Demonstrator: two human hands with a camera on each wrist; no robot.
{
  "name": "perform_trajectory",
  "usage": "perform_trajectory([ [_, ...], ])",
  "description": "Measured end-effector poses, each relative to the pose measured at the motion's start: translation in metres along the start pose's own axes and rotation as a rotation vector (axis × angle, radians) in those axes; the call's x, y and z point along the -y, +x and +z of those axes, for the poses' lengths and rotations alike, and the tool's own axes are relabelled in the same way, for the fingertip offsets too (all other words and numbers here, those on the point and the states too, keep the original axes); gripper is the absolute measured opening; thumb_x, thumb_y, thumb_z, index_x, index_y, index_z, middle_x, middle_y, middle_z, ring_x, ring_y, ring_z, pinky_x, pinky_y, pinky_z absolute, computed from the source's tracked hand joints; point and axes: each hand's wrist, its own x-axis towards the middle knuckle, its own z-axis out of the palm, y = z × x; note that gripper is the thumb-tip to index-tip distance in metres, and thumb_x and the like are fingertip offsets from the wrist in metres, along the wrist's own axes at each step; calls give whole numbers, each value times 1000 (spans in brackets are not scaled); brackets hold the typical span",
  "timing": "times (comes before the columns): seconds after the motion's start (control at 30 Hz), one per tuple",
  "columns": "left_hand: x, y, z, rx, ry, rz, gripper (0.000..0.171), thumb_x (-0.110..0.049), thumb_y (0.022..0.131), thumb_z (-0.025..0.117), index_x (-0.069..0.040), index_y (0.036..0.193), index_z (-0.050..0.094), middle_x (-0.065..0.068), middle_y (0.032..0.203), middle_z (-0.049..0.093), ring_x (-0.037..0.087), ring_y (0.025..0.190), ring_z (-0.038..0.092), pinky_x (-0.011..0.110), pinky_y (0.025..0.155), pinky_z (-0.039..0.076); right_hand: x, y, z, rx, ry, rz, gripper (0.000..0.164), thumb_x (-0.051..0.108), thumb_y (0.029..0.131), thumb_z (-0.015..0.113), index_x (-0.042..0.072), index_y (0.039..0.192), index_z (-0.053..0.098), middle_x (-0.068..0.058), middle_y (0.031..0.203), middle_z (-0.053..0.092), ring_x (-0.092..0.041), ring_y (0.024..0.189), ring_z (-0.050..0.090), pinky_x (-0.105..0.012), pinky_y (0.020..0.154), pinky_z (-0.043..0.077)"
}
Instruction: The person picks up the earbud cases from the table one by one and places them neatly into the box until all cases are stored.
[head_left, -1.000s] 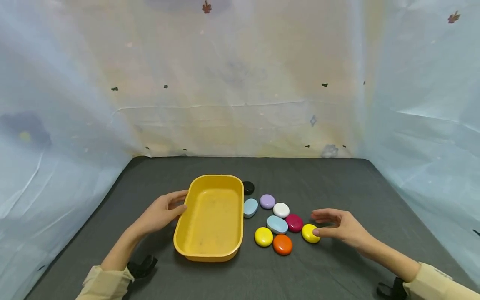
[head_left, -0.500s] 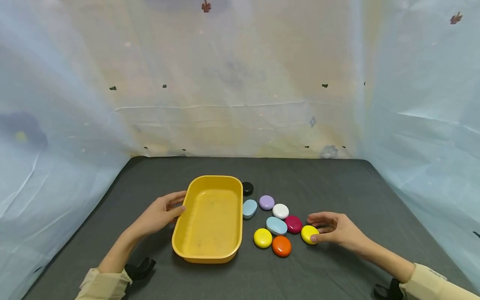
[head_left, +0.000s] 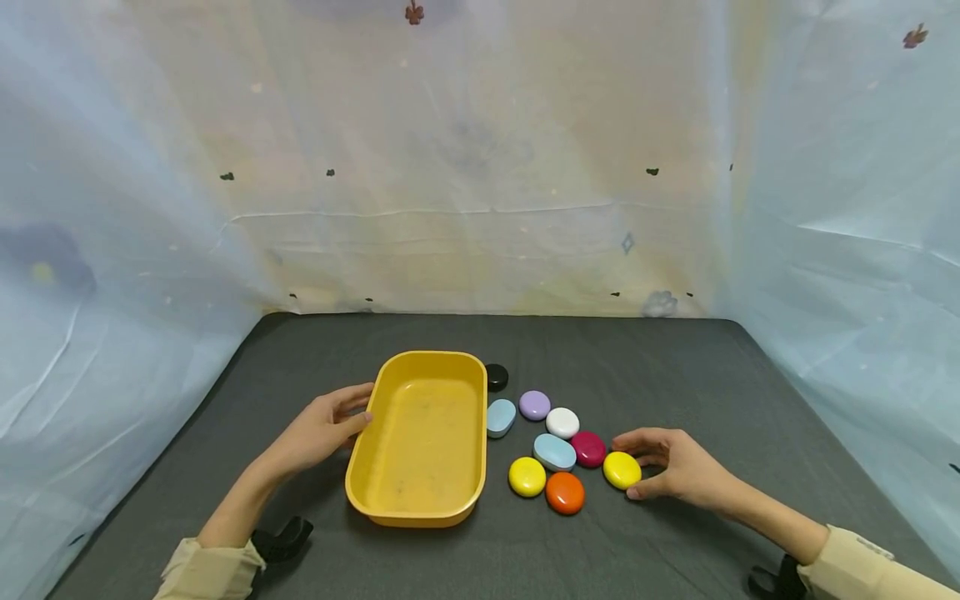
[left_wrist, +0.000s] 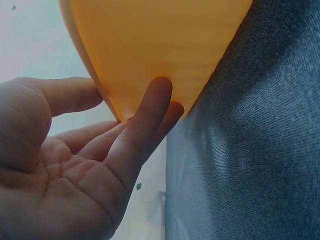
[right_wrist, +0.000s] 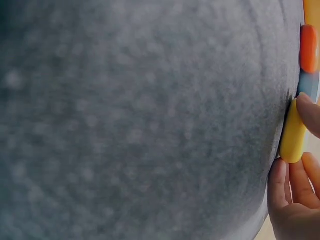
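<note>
A yellow rectangular tray point(head_left: 416, 442) with rounded corners stands left of centre, its inside bare. My left hand point(head_left: 322, 429) grips its left side, thumb over the rim and fingers against the outer wall, as the left wrist view shows. My right hand point(head_left: 686, 467) pinches a glossy yellow rounded disc point(head_left: 622, 471) at the right end of a group of similar pieces. In the right wrist view, the thumb is on one edge of that yellow disc point(right_wrist: 293, 132) and the fingertips are at the opposite edge. The disc sits low at the dark cloth.
Left of the held disc lie a crimson disc point(head_left: 588, 449), a white one point(head_left: 562, 423), a purple one point(head_left: 535, 406), an orange one point(head_left: 565, 493), another yellow one point(head_left: 527, 477), a light blue oval point(head_left: 554, 452) and a black disc point(head_left: 497, 377). Another light blue piece point(head_left: 501, 417) is beside the tray.
My right hand has moved slightly left and down, and its thumb has slid from the yellow disc's top to its near edge. The left hand and tray have stayed put.
</note>
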Motion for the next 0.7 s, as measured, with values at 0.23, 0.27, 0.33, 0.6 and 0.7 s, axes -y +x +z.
perform_trajectory([
  [0.23, 3, 1, 2, -12, 8, -22, 57, -14, 102, 56, -2, 153, 31, 23, 148, 41, 34, 118, 58, 38, 77, 58, 5, -2, 1, -30, -164, -61, 55, 21, 76, 87, 3, 124, 65, -12, 120, 65, -19, 96, 66, -35, 83, 56],
  [0.27, 3, 1, 2, -10, 10, -19, 57, -14, 102, 56, -2, 153, 31, 23, 148, 41, 34, 118, 58, 38, 77, 58, 6, -2, 1, -33, -188, -72, 55, 22, 76, 87, 4, 123, 66, -11, 119, 65, -19, 95, 66, -35, 82, 56],
  [0.33, 3, 1, 2, -12, 9, -20, 57, -14, 102, 56, -2, 153, 31, 23, 148, 41, 34, 117, 58, 38, 77, 58, 7, -2, 2, -37, -204, -88, 54, 23, 76, 87, 5, 122, 66, -10, 118, 66, -18, 93, 66, -36, 81, 56],
  [0.6, 3, 0, 4, -1, -14, -12, 58, -14, 103, 55, -1, 153, 29, 24, 148, 40, 34, 118, 58, 38, 77, 58, 4, 0, 2, -64, -163, -73, 53, 24, 76, 88, 5, 120, 67, -6, 116, 67, -18, 94, 66, -33, 82, 56],
  [0.7, 2, -1, 4, -7, -21, -15, 58, -14, 103, 55, -2, 153, 29, 23, 148, 41, 34, 118, 58, 38, 78, 58, 6, 2, 2, -91, -148, -75, 52, 23, 75, 88, 5, 120, 67, -4, 116, 67, -20, 96, 65, -33, 83, 56],
])
